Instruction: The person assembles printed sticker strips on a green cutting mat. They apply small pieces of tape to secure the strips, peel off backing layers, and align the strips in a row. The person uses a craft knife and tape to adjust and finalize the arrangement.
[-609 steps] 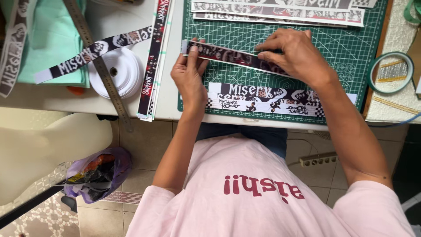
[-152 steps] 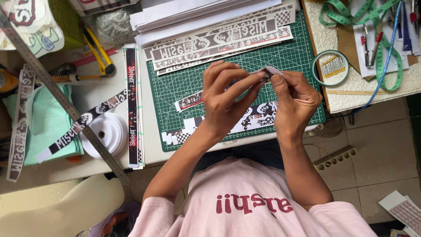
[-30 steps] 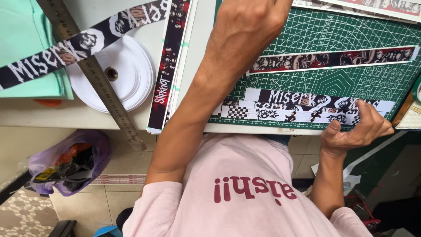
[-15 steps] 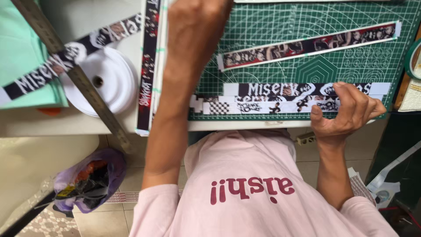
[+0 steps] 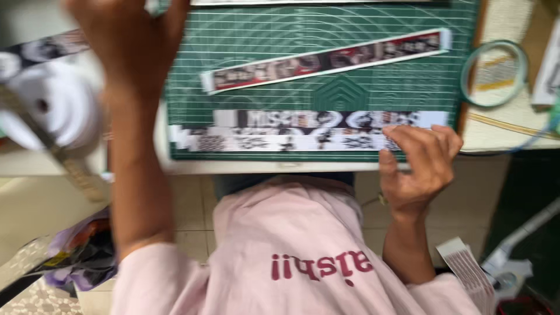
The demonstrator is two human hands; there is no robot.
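My left hand (image 5: 125, 44) is raised over the left edge of the green cutting mat (image 5: 361, 93). It is blurred, its fingers reach past the top of the view, and I cannot see whether it holds anything. My right hand (image 5: 421, 166) rests at the table's front edge with its fingertips on the right end of the black-and-white printed strips (image 5: 291, 133). It grips nothing. A red-and-black printed strip (image 5: 326, 61) lies slanted across the middle of the mat, apart from both hands.
A white ribbon roll (image 5: 44, 108) and a metal ruler (image 5: 73, 172) lie left of the mat. A ring of clear tape (image 5: 494, 73) sits to the right on a beige surface. A purple bag (image 5: 81, 256) is on the floor at the left.
My right hand has moved from below the table edge up onto the right end of the black-and-white strips. My left arm has stayed stretched toward the far side while the view shifted.
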